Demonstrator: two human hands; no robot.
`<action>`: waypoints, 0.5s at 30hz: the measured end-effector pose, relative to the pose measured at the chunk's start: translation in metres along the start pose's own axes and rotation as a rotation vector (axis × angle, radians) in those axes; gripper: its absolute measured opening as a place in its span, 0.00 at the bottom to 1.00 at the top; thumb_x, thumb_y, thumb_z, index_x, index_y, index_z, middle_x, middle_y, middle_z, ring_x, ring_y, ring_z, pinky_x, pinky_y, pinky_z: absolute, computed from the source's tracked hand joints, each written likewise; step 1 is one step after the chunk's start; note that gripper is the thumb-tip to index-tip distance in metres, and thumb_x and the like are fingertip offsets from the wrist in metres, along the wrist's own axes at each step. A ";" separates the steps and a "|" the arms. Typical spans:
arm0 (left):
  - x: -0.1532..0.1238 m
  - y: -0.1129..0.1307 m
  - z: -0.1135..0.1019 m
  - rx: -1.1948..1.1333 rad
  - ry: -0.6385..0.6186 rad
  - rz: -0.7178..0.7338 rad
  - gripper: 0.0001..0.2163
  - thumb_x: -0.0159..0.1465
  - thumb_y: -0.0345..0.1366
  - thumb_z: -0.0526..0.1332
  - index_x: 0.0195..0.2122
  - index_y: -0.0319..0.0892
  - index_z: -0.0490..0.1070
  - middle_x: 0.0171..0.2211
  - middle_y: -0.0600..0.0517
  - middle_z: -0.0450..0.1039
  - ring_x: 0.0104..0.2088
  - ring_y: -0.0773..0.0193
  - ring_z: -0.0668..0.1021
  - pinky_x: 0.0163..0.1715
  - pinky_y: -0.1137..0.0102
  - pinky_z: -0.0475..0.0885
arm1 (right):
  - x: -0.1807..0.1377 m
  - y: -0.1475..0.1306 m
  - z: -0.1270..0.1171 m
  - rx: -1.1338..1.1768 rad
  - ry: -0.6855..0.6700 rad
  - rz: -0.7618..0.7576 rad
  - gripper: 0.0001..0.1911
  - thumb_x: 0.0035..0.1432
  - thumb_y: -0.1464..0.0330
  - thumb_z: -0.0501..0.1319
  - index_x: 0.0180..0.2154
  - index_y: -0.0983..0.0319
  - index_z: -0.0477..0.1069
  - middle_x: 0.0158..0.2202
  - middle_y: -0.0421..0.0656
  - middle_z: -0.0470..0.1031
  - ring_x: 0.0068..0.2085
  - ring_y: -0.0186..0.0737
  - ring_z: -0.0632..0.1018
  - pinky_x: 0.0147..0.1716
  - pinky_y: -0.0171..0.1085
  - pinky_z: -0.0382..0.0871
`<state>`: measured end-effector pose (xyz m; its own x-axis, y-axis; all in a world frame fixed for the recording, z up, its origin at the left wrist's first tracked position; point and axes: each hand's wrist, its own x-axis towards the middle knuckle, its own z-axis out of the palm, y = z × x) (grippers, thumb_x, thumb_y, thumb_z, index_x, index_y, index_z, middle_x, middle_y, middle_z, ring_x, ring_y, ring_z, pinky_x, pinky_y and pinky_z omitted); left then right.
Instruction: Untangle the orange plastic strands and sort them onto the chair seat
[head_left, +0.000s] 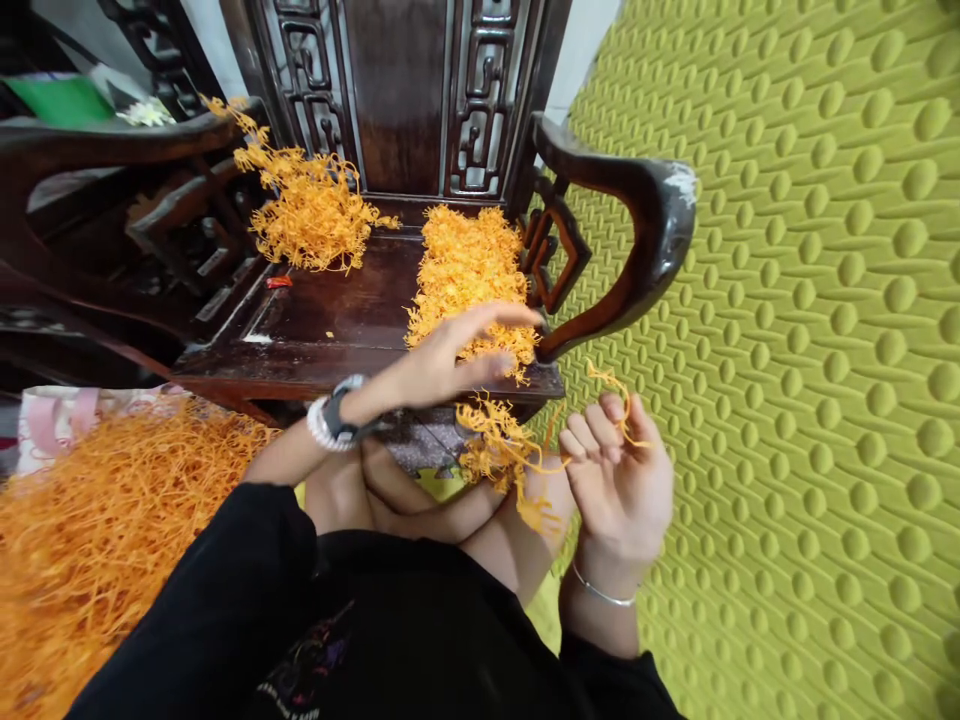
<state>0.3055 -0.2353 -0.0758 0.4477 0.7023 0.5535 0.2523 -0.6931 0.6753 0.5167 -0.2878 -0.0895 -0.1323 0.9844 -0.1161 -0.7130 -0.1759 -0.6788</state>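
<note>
Handling such fine material probably called for patience: it seemed best to leave the large loose heap of orange strands (127, 500) undisturbed, to keep the small bundle (487, 440) from catching, and to draw on one strand (611, 378) gently, so that nothing knotted or snapped. Free fingers might have steadied the bundle meanwhile.

Widest of all, a yellow-green studded mat (795, 350) stretched away to the right of both hands. A dark wooden chair (352, 295) stood ahead of them, its seat reaching out beyond the left hand (454, 365). The heap lay well to that hand's left and nearer the body. Just beyond its fingers, a dense, strip-shaped pile (469, 265) ran back along the seat; a looser pile (307, 215) sat farther off, to the left.

The left hand was open, fingers slightly bent, with nothing visible in its grasp; whether it touched the dense pile could not be told. The bundle was below it, left of the right hand (626, 480), which was closed around the strand. One part curled above those knuckles; another ran leftward toward the bundle.

Smallest, a red scrap (279, 282) lay on the seat, beyond and left of the left hand.
</note>
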 end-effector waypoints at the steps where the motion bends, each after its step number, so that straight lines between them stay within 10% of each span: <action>1: -0.016 0.016 0.006 -0.040 -0.104 0.012 0.28 0.65 0.56 0.53 0.59 0.45 0.62 0.59 0.44 0.66 0.59 0.55 0.69 0.56 0.61 0.67 | -0.003 0.001 0.001 -0.026 -0.009 -0.019 0.17 0.67 0.63 0.52 0.24 0.59 0.61 0.17 0.32 0.42 0.19 0.33 0.44 0.18 0.28 0.54; 5: -0.054 0.041 0.020 0.011 -0.355 0.024 0.36 0.56 0.53 0.66 0.64 0.48 0.58 0.62 0.43 0.61 0.60 0.50 0.66 0.60 0.56 0.61 | -0.011 0.004 0.008 -0.118 -0.043 -0.064 0.17 0.65 0.62 0.55 0.24 0.58 0.58 0.18 0.32 0.39 0.21 0.35 0.41 0.17 0.30 0.53; 10: -0.066 0.033 0.022 -0.122 -0.401 -0.156 0.14 0.71 0.42 0.51 0.52 0.42 0.68 0.46 0.46 0.72 0.45 0.63 0.74 0.49 0.66 0.68 | -0.019 0.008 0.002 -0.170 -0.056 -0.021 0.13 0.64 0.65 0.54 0.25 0.58 0.63 0.18 0.32 0.42 0.19 0.33 0.44 0.17 0.30 0.54; 15: -0.075 0.041 0.021 -0.045 -0.552 -0.179 0.11 0.70 0.42 0.51 0.41 0.42 0.68 0.43 0.49 0.66 0.42 0.65 0.72 0.46 0.69 0.67 | -0.046 0.013 -0.052 -0.468 -0.239 0.118 0.20 0.62 0.56 0.54 0.24 0.59 0.73 0.18 0.42 0.69 0.23 0.39 0.72 0.28 0.39 0.71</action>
<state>0.3006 -0.3195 -0.1002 0.7854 0.6108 0.1009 0.3340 -0.5553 0.7617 0.5495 -0.3350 -0.1306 -0.3851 0.9194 -0.0803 -0.3075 -0.2098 -0.9281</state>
